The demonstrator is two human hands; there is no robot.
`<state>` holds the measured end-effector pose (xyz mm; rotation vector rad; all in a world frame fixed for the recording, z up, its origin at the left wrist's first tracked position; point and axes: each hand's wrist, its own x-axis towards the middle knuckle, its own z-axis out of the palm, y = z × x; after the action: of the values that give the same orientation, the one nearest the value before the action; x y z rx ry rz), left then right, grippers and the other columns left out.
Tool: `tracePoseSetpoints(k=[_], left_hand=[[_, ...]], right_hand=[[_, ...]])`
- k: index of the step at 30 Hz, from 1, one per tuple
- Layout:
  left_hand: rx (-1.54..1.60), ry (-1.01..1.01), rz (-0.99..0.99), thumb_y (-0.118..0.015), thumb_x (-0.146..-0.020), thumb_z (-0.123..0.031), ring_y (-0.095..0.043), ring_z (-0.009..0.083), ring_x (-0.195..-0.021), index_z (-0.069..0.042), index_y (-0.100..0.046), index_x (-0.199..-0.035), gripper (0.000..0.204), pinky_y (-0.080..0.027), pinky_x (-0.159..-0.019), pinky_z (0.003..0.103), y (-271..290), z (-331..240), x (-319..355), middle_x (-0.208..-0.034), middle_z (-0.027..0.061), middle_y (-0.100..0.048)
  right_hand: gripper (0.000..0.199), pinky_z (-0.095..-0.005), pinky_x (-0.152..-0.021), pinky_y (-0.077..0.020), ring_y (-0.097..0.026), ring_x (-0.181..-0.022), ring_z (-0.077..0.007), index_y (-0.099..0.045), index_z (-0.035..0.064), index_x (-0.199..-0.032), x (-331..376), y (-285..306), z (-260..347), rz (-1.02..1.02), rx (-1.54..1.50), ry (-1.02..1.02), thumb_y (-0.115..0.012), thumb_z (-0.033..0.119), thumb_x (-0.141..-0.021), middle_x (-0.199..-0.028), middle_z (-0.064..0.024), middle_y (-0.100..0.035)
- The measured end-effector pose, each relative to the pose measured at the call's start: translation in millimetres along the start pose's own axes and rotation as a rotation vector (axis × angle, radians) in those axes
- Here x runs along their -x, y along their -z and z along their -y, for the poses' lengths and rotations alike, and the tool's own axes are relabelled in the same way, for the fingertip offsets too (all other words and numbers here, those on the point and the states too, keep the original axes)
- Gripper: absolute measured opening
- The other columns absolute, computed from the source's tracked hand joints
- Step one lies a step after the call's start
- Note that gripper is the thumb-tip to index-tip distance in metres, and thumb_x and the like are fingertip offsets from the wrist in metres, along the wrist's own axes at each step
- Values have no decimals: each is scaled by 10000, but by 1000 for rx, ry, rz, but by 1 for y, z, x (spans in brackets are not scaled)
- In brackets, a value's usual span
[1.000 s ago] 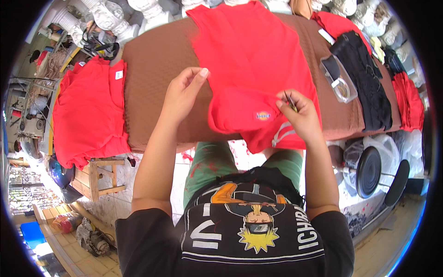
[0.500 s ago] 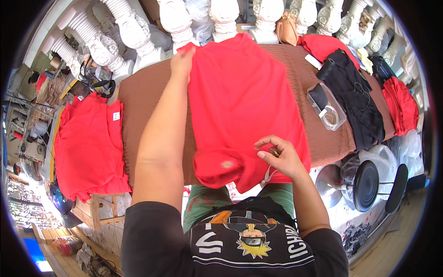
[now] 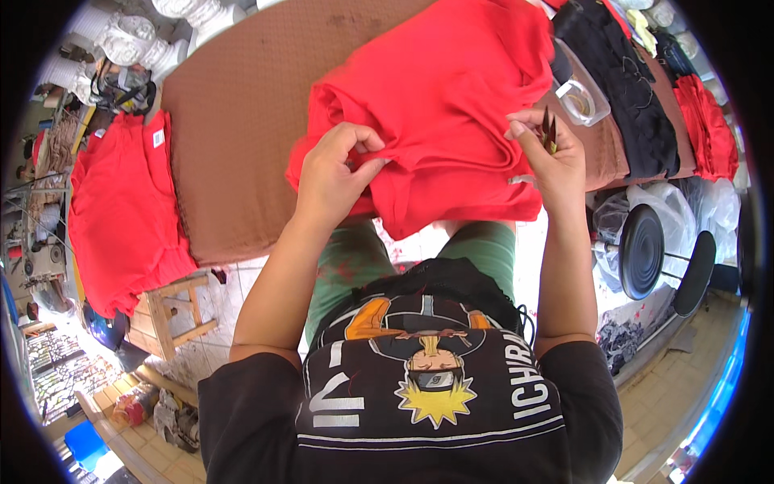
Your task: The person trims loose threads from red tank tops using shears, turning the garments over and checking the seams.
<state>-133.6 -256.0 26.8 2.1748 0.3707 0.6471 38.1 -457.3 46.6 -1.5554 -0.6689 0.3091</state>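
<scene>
- Table (image 3: 242, 105): brown textured cover, spanning most of the view ahead of the person.
- Red garment (image 3: 451, 81): lies on the table in front of the person, bunched and rumpled; its lower part hangs over the near edge, above the person's legs. Folds gather between the two hands.
- Red pile (image 3: 121, 210): cloth of similar colour, just left of the table, above a wooden stool (image 3: 165, 323).
- Black garment (image 3: 621, 97): laid lengthwise on the right part of the table.
- Round black seat (image 3: 642, 252): below the table's right end, near clear plastic bags (image 3: 669, 214).
- Left hand (image 3: 343, 169): thumb and fingertips pinch a fold at the red garment's near left portion.
- Right hand (image 3: 555, 157): curled around the snips, thumb and forefinger close together at the garment's right side; cannot tell whether they also grip cloth.
- Clear box (image 3: 595, 105): between the red garment and the black garment, with a pale ring-shaped item inside.
- Snips (image 3: 550, 133): dark blades point upward out of the right hand.
- White label (image 3: 159, 138): on the red pile's upper right corner.
</scene>
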Motion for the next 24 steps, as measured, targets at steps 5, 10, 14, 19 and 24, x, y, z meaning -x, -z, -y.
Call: tracePoseSetpoints(k=[5,10,14,19,24], left_hand=[[-146,-123,15,-725,-670,-31,-569,187,-887,-75,-621,-938,291,-460,-782,304,4,-8,8,-905,35,-605],[-203,-92,73,-750,-665,-121,-538,217,-947,-116,-643,-984,336,-430,-836,338,5,-17,12,-985,31,-583],[-216,-93,136,-755,-665,-144,-515,224,-990,-134,-645,-1001,354,-408,-864,359,3,-18,16,-1034,29,-569],[-260,-167,166,-759,-667,-161,-488,236,-1050,-139,-642,-1009,361,-364,-917,390,-5,-16,14,-1072,24,-567],[-286,-183,130,-771,-661,-166,-489,231,-1074,-122,-637,-1005,372,-349,-930,391,-17,-11,13,-1082,33,-579]], right_hand=[[98,-186,-606,-413,-523,-690,-34,-644,36,-925,20,-26,3,188,134,-30,-643,73,-835,-818,31,-629],[201,-272,-686,-484,-615,-773,-124,-622,36,-990,29,-39,-14,313,168,-55,-661,129,-816,-829,-60,-647],[248,-343,-655,-493,-622,-715,-272,-625,82,-1004,30,-46,-14,360,413,60,-664,116,-761,-836,-139,-639],[218,-346,-615,-480,-613,-676,-271,-629,70,-973,27,-54,-23,306,402,124,-655,118,-761,-814,-139,-643],[170,-327,-600,-478,-618,-665,-259,-635,50,-923,24,-55,-22,269,364,89,-652,119,-768,-791,-111,-646]])
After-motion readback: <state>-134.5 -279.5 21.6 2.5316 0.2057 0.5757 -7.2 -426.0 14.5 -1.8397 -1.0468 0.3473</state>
